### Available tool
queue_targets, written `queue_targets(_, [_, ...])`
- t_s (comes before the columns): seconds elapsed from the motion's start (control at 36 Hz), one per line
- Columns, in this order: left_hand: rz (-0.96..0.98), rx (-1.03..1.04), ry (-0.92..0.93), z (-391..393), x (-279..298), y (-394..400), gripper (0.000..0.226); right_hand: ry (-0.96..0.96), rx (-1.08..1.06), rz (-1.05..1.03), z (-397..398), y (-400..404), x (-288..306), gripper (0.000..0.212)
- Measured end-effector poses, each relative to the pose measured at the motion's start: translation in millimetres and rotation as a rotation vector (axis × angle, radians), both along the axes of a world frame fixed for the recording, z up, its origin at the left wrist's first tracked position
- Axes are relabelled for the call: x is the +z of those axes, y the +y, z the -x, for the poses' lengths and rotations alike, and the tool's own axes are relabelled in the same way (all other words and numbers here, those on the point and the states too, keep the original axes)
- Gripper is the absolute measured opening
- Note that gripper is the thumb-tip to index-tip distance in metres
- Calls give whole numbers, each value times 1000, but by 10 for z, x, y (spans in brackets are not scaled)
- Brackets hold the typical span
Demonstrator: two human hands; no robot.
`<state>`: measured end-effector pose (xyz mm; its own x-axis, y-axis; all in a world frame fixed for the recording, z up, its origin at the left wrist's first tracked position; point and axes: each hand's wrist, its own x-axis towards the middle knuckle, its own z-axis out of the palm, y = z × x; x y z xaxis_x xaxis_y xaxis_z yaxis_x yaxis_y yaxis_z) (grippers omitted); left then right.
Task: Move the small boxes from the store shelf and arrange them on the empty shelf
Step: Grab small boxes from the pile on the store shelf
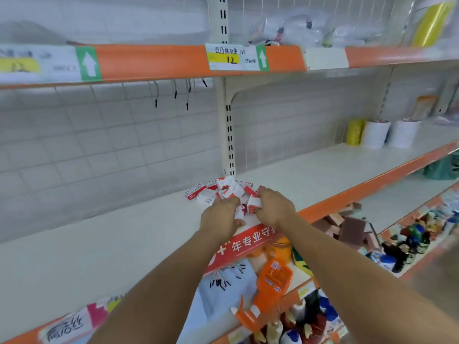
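A loose heap of several small red-and-white boxes (218, 188) lies on the white shelf board (99, 242), near the upright post. Both my hands reach into the near side of the heap. My left hand (219, 216) curls its fingers round a few of the boxes. My right hand (274, 206) grips another small box (253, 204) at the heap's right edge. The undersides of both hands and what they hold are partly hidden.
An orange-edged shelf (154, 62) with price tags hangs above. Yellow and white rolls (375, 134) stand at the back right. Below, an orange spray bottle (270, 286), brown blocks (347, 227), a red banner (246, 242) and mixed goods fill the lower shelves.
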<state>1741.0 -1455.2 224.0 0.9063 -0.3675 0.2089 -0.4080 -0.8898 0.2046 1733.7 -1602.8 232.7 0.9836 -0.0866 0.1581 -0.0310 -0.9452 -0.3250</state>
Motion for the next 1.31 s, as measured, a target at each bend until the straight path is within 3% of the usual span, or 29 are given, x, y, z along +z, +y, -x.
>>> queue_targets(0.25, [-80,303,51,371,19,728,49,-1,258,25,140,574,-59,49])
queue_targets(0.64, [-100,612,66,1227,52,2015,47,25,619,34,484,1931,-27,43])
queue_targets(0.97, [-26,863,83,2570,-119,3435,49,58,900,40,1345,3526,-132,43])
queue_targets(1.14, [69,998,68,3364,-201,4114,32,60,1010,62,1920,4335,-217,40])
queue_targets(1.31, [127,1148,98,4118,-271,4711,45,51,1119,52,2524,5104,-296,47])
